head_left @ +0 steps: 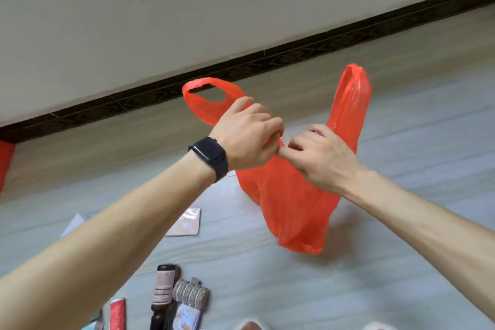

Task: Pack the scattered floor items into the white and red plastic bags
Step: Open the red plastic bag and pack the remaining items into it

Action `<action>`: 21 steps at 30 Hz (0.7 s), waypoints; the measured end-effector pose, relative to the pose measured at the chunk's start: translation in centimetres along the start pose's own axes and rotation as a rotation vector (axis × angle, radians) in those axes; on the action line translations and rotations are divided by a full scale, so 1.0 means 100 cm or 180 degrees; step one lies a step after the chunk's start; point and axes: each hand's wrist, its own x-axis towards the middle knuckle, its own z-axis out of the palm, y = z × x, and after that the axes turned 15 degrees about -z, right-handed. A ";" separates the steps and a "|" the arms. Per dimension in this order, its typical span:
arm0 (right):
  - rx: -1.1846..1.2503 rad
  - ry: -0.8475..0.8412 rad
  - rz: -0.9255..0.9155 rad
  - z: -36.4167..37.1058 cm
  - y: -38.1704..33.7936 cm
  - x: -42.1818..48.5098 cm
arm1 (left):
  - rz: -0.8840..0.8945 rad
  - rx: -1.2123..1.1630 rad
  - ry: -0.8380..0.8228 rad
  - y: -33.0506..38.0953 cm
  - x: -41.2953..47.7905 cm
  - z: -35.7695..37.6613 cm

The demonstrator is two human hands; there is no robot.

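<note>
Red thin plastic bag [289, 203] hanging above grey floor [401, 236], looking empty. Left hand [246, 136] & right hand [318, 158] pinching its mouth w/ curled fingers, prob. working it open. Next: spreading mouth wide, then reaching for dark tube bottle [164, 286] below.

Soft even daylight — slight motion blur, wide-angle bending at edges.

bag [292, 203]: mid-right, held up off floor [401, 222] btwn both hands; handle loops stick out far-left & far-right of them
L hand [246, 136]: just left of R hand [321, 158], both gripping bag top
flat packet [184, 222]: on floor, left of bag; paper sheet [72, 224] further left, part hidden by L forearm
bottle [163, 284]: near edge, on floor; roll [190, 292] touching its right
baseboard [241, 67]: far, behind bag
</note>
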 end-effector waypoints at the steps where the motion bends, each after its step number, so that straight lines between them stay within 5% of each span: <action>1: -0.0045 0.0044 -0.0015 -0.005 -0.007 -0.003 | -0.0035 0.0029 -0.0297 0.000 -0.005 0.004; 9: -0.0293 0.0028 -0.0195 -0.056 -0.059 -0.030 | 0.0150 0.0074 -0.0310 0.014 -0.093 0.001; 17: -0.0467 -0.0029 -0.0691 -0.176 -0.157 -0.016 | -0.0898 0.0022 0.0090 0.074 -0.173 -0.101; 21: -0.0446 0.0041 -0.0762 -0.226 -0.185 -0.010 | -0.1080 0.0519 -0.0307 0.083 -0.196 -0.150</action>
